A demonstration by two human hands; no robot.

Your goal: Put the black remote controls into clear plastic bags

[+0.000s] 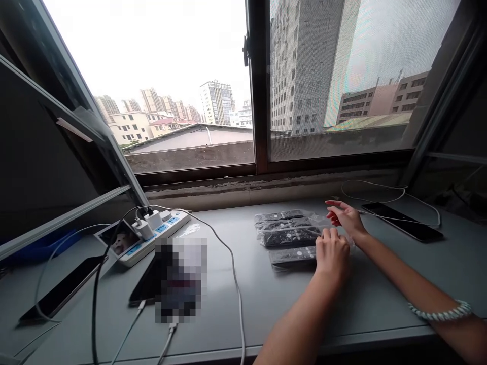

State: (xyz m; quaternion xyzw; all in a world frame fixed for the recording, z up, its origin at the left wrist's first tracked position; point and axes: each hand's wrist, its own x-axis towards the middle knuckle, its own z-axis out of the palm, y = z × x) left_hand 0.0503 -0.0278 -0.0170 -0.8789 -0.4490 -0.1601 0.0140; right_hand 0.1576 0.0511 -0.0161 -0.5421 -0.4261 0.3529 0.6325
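Several slim black remote controls in clear plastic sleeves lie side by side on the grey desk, the farthest remote control (279, 216) toward the window. Over the right end of the nearest remote control (292, 255), my left hand (332, 248) is closed with its fingers curled down, covering that end. Just beyond it, my right hand (345, 218) is raised off the desk, fingers loosely bent and apart, nothing visible in them. Loose clear plastic (321, 221) from the sleeves lies below its fingertips.
A white power strip (162, 230) with chargers stands left, a photo card (117, 238) against it. A dark tablet (403, 221) lies right, a phone (64, 289) far left. A white cable (232, 263) crosses the desk. Behind is a window (258, 101).
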